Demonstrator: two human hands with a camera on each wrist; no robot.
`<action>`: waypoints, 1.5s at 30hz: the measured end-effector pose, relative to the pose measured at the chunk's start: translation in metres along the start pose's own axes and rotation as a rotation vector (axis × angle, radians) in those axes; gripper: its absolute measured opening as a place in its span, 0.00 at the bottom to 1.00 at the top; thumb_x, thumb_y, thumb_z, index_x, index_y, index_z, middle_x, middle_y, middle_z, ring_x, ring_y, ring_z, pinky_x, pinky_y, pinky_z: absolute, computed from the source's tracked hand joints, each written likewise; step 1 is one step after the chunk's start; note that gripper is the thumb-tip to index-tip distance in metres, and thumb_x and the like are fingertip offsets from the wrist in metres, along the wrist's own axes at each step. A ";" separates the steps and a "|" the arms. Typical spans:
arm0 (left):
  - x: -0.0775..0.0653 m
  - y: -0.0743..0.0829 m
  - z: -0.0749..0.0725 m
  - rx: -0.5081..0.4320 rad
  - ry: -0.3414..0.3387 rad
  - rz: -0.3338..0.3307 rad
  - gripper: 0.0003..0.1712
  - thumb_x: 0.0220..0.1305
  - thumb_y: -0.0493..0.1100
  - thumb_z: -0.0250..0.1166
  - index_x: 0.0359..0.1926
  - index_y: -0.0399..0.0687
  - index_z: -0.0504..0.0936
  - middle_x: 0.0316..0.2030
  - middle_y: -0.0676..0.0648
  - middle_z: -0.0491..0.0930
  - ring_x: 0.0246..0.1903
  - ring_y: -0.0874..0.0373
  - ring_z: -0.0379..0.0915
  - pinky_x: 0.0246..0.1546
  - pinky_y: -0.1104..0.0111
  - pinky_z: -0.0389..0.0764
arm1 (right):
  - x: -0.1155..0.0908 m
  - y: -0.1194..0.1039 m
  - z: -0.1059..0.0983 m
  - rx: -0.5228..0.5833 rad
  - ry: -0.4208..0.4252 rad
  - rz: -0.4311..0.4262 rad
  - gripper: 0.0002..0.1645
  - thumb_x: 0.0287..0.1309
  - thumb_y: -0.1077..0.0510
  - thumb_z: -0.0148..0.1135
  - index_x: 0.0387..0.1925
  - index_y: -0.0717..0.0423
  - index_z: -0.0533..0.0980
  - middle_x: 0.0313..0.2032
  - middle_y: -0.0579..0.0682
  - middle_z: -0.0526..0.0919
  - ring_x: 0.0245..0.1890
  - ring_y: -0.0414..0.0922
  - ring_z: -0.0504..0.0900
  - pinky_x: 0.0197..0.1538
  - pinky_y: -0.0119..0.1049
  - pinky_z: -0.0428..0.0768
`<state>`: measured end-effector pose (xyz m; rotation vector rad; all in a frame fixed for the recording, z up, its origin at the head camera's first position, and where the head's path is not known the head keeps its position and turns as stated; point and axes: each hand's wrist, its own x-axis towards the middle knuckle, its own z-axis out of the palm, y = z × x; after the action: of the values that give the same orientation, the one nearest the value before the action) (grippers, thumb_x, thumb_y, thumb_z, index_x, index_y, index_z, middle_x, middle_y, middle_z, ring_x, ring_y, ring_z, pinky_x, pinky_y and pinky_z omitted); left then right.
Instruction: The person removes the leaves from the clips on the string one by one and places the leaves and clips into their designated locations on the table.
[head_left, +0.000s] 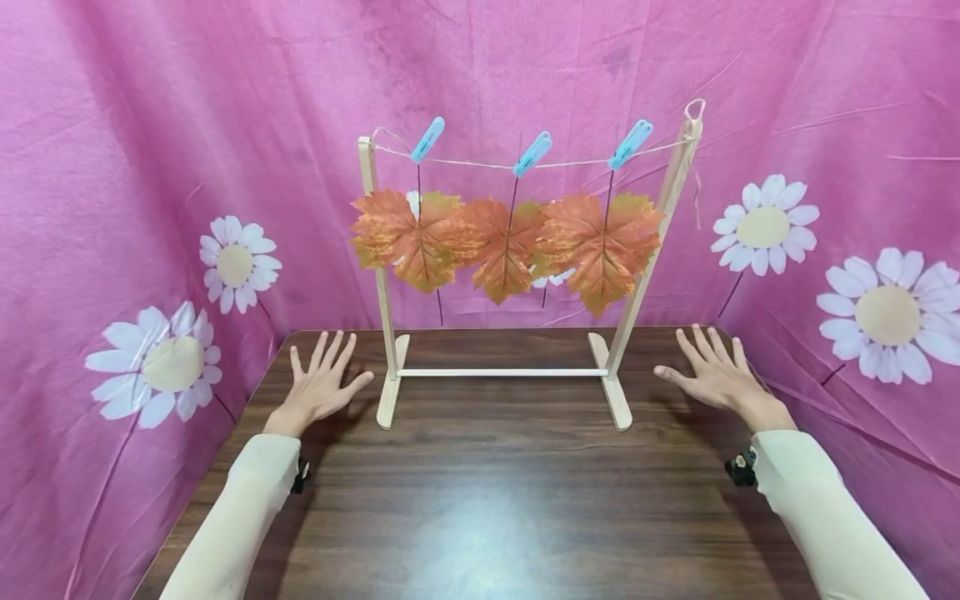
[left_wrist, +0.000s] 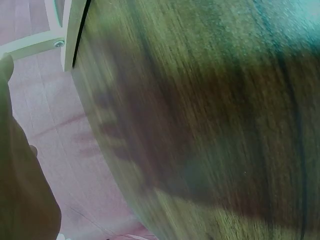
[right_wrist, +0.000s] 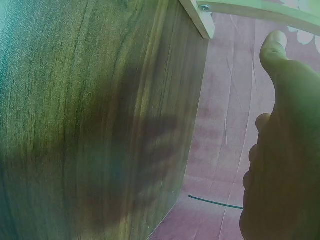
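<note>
Both hands are spread with straight fingers and hold nothing. My left hand (head_left: 318,387) is over the table's left side, beside the wooden stand (head_left: 392,392); my right hand (head_left: 712,375) mirrors it on the right. Each casts a shadow on the tabletop in its wrist view. A twine line (head_left: 480,163) runs between the stand's two posts. Three blue clothespins, at left (head_left: 428,139), middle (head_left: 532,153) and right (head_left: 631,144), sit on the twine. Orange artificial maple leaves, at left (head_left: 420,237), middle (head_left: 504,250) and right (head_left: 602,246), hang by dark stems below them.
A dark wood-grain table (head_left: 480,483) lies under the stand. Pink cloth (head_left: 315,83) printed with large white daisies (head_left: 761,225) surrounds it at the back and sides. A white crossbar (head_left: 502,372) joins the stand's feet. Twine ends dangle by the right post (head_left: 667,192).
</note>
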<state>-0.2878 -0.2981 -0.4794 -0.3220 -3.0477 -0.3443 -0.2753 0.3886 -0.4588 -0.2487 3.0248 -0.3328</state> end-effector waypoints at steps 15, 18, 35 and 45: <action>0.004 0.000 -0.007 -0.002 0.173 0.122 0.37 0.80 0.57 0.57 0.79 0.42 0.66 0.69 0.32 0.76 0.70 0.33 0.70 0.70 0.33 0.69 | 0.003 -0.009 -0.010 0.083 0.179 0.000 0.40 0.77 0.35 0.57 0.67 0.66 0.73 0.56 0.69 0.85 0.56 0.71 0.83 0.54 0.74 0.79; 0.005 0.004 -0.011 -0.006 0.240 0.146 0.31 0.80 0.53 0.59 0.73 0.39 0.74 0.62 0.33 0.82 0.61 0.33 0.77 0.61 0.37 0.79 | 0.003 -0.017 -0.016 0.113 0.223 -0.008 0.27 0.76 0.41 0.61 0.55 0.61 0.79 0.44 0.60 0.89 0.44 0.61 0.88 0.45 0.66 0.83; 0.003 0.032 -0.036 -0.133 0.427 0.179 0.03 0.69 0.39 0.67 0.39 0.45 0.86 0.31 0.48 0.84 0.29 0.51 0.80 0.32 0.51 0.83 | 0.000 -0.066 -0.048 0.136 0.368 -0.104 0.20 0.78 0.45 0.58 0.31 0.52 0.78 0.23 0.47 0.78 0.26 0.47 0.76 0.27 0.41 0.72; 0.002 0.053 -0.049 -0.207 0.472 0.206 0.04 0.68 0.37 0.66 0.38 0.44 0.87 0.30 0.47 0.86 0.29 0.51 0.82 0.32 0.55 0.82 | -0.007 -0.091 -0.062 0.161 0.423 -0.153 0.25 0.80 0.46 0.53 0.23 0.48 0.68 0.17 0.42 0.61 0.21 0.43 0.66 0.24 0.36 0.61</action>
<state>-0.2772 -0.2586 -0.4199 -0.4813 -2.4974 -0.6225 -0.2615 0.3154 -0.3775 -0.4504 3.3693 -0.7237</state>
